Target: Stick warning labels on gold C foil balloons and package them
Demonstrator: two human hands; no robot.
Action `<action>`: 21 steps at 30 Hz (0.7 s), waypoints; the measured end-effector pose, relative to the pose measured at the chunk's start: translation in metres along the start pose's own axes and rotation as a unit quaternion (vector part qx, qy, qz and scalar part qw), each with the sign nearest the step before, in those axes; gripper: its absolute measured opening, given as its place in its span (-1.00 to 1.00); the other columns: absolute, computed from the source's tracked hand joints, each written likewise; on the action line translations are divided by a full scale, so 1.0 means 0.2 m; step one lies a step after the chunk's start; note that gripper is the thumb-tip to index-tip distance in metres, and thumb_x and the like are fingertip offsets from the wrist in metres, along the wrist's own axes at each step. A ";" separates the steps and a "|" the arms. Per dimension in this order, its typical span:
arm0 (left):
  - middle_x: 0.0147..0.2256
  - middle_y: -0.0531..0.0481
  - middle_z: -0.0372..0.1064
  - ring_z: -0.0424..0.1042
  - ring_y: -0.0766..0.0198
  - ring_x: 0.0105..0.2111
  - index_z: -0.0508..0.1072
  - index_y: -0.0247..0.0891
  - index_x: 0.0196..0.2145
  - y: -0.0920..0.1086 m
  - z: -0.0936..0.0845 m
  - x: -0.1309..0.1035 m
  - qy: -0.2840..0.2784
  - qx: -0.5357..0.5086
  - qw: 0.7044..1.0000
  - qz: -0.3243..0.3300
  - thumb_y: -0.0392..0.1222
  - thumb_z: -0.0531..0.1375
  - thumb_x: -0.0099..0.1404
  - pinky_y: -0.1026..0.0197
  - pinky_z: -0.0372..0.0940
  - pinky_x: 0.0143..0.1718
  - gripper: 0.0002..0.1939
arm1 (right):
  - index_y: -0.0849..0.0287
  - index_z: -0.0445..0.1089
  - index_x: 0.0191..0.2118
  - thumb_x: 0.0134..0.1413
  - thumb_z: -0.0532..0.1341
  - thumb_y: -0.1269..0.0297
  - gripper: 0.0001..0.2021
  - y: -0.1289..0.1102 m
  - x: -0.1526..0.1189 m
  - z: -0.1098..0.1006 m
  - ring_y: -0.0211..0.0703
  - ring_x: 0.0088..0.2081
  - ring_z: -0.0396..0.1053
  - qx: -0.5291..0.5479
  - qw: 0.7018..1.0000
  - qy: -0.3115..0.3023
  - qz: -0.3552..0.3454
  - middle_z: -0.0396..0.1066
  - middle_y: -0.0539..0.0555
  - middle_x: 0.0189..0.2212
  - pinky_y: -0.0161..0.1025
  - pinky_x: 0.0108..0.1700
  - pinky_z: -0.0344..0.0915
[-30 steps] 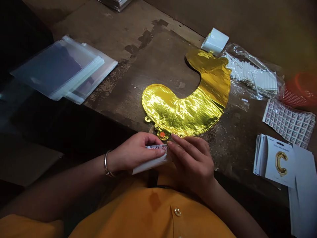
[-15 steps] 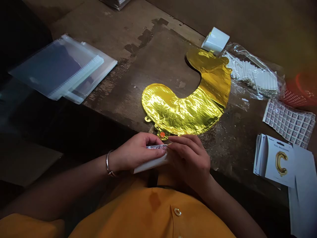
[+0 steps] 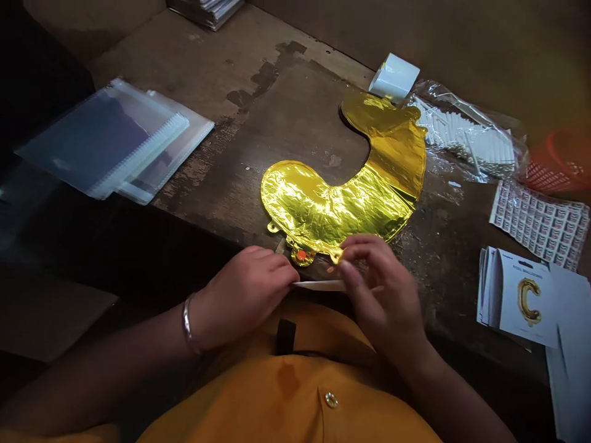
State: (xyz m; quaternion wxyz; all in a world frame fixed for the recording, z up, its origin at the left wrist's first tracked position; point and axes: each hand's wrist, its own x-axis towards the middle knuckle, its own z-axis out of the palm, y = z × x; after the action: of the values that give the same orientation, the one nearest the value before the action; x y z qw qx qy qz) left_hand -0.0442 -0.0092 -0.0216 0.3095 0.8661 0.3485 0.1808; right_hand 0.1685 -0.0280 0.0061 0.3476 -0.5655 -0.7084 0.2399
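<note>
A white card (image 3: 319, 285), seen almost edge-on, spans the gap between my two hands in front of the table edge. My left hand (image 3: 252, 289) is closed on its left end, back of the hand upward, with a silver bangle at the wrist. My right hand (image 3: 385, 286) has thumb and curled fingers at the card's right end; that end is hidden behind the thumb. Just beyond the fingers lies a flat gold foil balloon (image 3: 341, 215), curved like a C, with small tabs and an orange dot on its near edge.
Clear plastic sleeves (image 3: 101, 141) lie at the left. On the right are a white roll (image 3: 394, 77), a bag of white sticks (image 3: 466, 138), a red basket (image 3: 556, 163), a sticker sheet (image 3: 540, 224) and printed balloon cards (image 3: 529, 301). A stack (image 3: 207, 12) stands at the back.
The card has turned from showing its printed face to nearly edge-on. My left hand has rolled over palm-down, and my right hand has shifted right, away from it.
</note>
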 end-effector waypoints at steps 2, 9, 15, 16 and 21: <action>-0.07 -0.10 0.50 0.44 0.08 -0.05 0.49 -0.27 -0.34 -0.01 0.01 -0.02 0.045 0.116 0.989 0.075 -0.34 0.04 0.37 -0.06 0.19 0.07 -0.76 | 0.12 0.35 -0.35 0.15 0.19 0.36 -0.95 0.04 0.06 -0.01 -0.12 -0.18 0.37 0.028 0.997 0.052 0.041 0.39 0.07 -0.28 -0.15 -0.12 0.32; 0.16 -0.11 0.31 0.25 0.11 0.20 0.47 -0.29 -0.31 -0.09 0.10 -0.02 0.022 0.179 0.973 0.144 -0.37 -0.03 0.42 -0.16 -0.24 0.34 -0.71 | 0.12 0.41 -0.38 0.11 0.22 0.34 -0.94 0.15 0.13 0.13 -0.11 -0.22 0.37 -0.048 0.998 0.036 0.033 0.41 0.07 -0.31 -0.12 -0.15 0.31; 0.14 -0.15 0.33 0.28 0.08 0.18 0.50 -0.29 -0.28 -0.10 0.11 -0.02 0.029 0.171 0.974 0.144 -0.39 0.02 0.38 -0.19 -0.15 0.34 -0.75 | 0.11 0.41 -0.37 0.10 0.22 0.36 -0.95 0.16 0.14 0.18 -0.07 -0.15 0.34 -0.062 0.998 0.021 0.006 0.40 0.09 -0.28 -0.07 -0.09 0.31; 0.14 -0.15 0.33 0.28 0.08 0.18 0.50 -0.29 -0.28 -0.10 0.11 -0.01 0.027 0.169 0.975 0.142 -0.39 0.03 0.37 -0.20 -0.15 0.33 -0.76 | 0.12 0.41 -0.36 0.10 0.22 0.36 -0.95 0.16 0.14 0.18 -0.07 -0.15 0.34 -0.058 0.998 0.016 0.001 0.40 0.09 -0.27 -0.07 -0.08 0.31; 0.12 -0.16 0.35 0.32 0.07 0.15 0.50 -0.30 -0.31 -0.10 0.10 -0.01 0.026 0.156 0.978 0.138 -0.39 0.05 0.37 -0.22 -0.15 0.33 -0.77 | 0.12 0.40 -0.37 0.10 0.21 0.35 -0.95 0.20 0.16 0.19 -0.07 -0.17 0.34 -0.066 0.998 0.016 -0.005 0.41 0.09 -0.30 -0.06 -0.09 0.30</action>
State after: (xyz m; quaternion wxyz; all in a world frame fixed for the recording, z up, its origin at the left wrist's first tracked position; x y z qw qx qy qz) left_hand -0.0435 -0.0080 -0.0501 0.1335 0.9383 0.2579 0.1878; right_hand 0.1607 0.0143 -0.0400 0.3217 -0.5873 -0.7202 0.1815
